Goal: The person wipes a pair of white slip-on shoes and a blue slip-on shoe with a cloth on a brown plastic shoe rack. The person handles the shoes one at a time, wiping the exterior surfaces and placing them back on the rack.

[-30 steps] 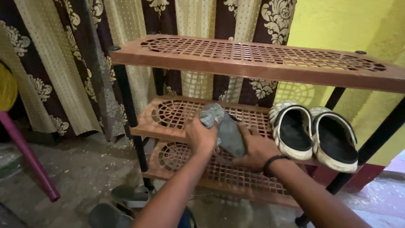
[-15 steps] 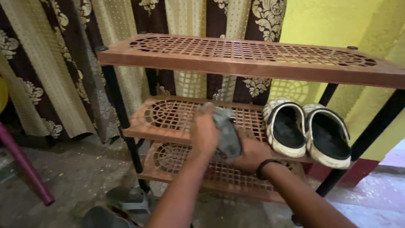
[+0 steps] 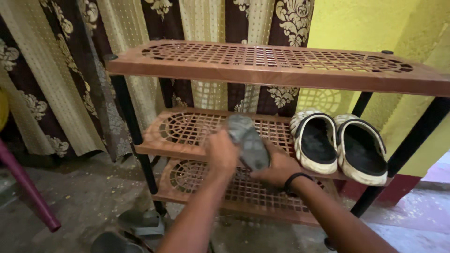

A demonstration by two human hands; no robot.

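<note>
1. Left hand and right hand both hold one grey rubbery sandal, sole side facing the camera, toe end up, heel end down between the palms.
2. Left grip: fingers wrapped round the sandal's left edge, closed on it. Right grip: palm under the lower right side, closed on the sandal too; fingertips hidden behind it. Black band on the right wrist.
3. Sandal sits in the air just in front of the middle tier of the brown plastic lattice shoe rack, tilted, not touching the shelf as far as can be told. Two-handed hold likely keeps the floppy sole steady and angled.
4. Middle shelf: left part bare lattice, right part carries a pair of white clogs with black insides, side by side, heels toward the camera, toes to the back. The pairing likely explains why the free space is on the left.
5. Top shelf carries nothing visible; bottom shelf partly hidden by the arms.
6. Black metal posts carry the shelves.
7. On the concrete floor bottom left, more dark grey footwear, blurred, near the rack's leg, well below the hands.
8. Behind: patterned brown-and-cream curtain, yellow wall; pink pole leaning at far left.
</note>
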